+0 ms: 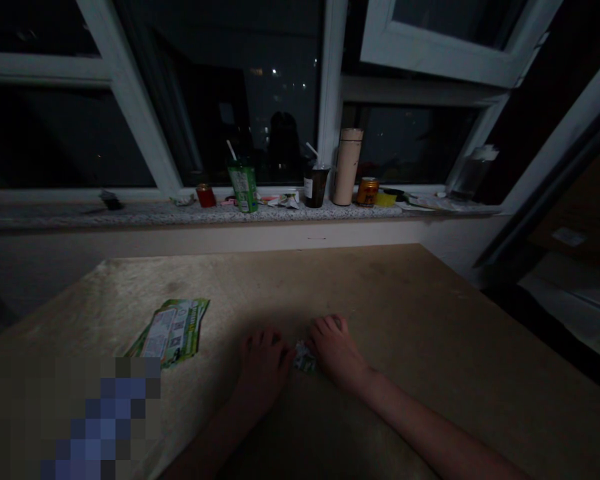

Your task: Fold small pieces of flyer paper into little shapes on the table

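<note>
Both hands rest on a brown wooden table in dim light. My left hand lies knuckles up with its fingers curled down. My right hand sits just right of it, fingers bent onto the board. Between the two hands is a small folded green and white paper, pinched at its edges by both. A fanned stack of green printed leaflets lies on the table to the left of my left hand.
A stone windowsill runs behind the table, carrying a red can, a green cup with a straw, a dark cup, a tall beige flask, an orange can and papers. Dark windows stand above.
</note>
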Demonstrator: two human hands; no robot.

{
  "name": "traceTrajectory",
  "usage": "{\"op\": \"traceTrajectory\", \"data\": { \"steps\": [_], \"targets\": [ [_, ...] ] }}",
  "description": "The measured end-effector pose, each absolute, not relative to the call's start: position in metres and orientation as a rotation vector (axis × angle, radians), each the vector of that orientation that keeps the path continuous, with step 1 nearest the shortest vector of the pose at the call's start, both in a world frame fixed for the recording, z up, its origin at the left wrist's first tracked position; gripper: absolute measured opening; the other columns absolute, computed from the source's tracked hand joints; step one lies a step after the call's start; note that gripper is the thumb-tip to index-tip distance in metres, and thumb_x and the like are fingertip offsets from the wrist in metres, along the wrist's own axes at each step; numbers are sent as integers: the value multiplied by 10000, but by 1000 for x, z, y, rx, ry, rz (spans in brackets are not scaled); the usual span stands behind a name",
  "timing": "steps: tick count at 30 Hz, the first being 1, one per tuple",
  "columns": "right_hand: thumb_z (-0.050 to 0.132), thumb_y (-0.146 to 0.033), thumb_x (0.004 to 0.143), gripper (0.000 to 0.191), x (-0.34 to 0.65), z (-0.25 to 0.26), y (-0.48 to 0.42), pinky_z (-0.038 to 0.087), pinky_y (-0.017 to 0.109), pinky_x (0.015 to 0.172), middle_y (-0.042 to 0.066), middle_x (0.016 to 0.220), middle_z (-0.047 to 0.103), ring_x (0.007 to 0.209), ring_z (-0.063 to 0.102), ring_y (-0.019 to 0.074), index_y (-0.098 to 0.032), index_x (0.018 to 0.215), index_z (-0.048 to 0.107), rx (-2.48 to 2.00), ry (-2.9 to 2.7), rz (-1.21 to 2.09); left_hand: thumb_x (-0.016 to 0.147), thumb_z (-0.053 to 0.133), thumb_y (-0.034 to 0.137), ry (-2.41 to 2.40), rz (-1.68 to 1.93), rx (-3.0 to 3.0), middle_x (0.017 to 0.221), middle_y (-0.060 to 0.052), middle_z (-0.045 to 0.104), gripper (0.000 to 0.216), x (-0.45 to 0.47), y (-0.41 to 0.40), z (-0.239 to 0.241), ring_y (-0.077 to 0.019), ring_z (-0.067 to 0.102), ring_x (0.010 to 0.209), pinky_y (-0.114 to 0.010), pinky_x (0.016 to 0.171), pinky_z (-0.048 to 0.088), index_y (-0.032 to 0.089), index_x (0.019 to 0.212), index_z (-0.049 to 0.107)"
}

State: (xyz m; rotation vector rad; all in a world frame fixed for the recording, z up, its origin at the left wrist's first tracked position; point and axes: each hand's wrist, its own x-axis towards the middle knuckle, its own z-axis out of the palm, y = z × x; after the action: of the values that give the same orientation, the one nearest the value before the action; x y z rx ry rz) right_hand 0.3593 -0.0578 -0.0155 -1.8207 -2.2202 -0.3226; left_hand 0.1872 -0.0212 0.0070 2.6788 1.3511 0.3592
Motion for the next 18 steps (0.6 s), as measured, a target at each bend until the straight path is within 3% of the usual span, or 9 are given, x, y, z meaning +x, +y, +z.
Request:
{"op": "traceTrajectory", "data": {
  "steps": [18],
  "targets": [
    [532,-137,884,84,366,-6,-47,319,429,928,74,882,625,912,522,242,-150,916,608,-1511,-2621,-389,944,417,210,1452,288,2846,1044,-123,607,256,196,-29,1,-301,501,989,-472,895,317,139,941,663]
  ]
}}
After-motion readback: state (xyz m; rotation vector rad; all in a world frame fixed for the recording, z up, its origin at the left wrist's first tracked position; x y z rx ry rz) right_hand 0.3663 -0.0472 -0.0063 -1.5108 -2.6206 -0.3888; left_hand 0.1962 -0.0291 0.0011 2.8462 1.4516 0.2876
